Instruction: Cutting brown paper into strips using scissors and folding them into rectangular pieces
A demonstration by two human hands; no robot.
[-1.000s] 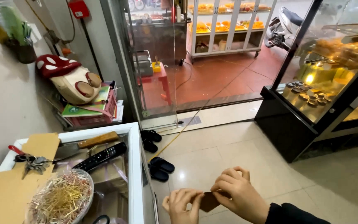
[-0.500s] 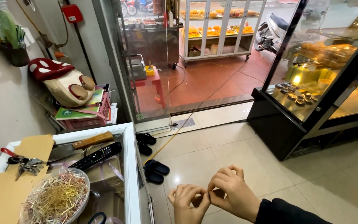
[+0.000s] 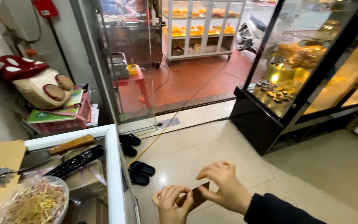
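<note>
Low in the frame, both hands meet over the tiled floor (image 3: 212,145) around a small, flat brown card (image 3: 199,193). The left hand (image 3: 174,203) has its fingers curled up and grips the card's lower left end, with the thumb pressed on the near face. The right hand (image 3: 226,186) comes from a dark sleeve (image 3: 278,209); its fingers arch over the card's upper right end and pinch it from above, thumb underneath. The card thus lies tilted between the two sets of fingertips, rising toward the right, with only its middle strip showing. To the left stands a white-rimmed glass counter (image 3: 112,166) bearing a black remote (image 3: 74,161), a knife (image 3: 59,148) and a bowl of straw-like shreds (image 3: 34,201). Two pairs of black slippers (image 3: 139,171) lie on the floor beside the counter, well apart from the hands.
</note>
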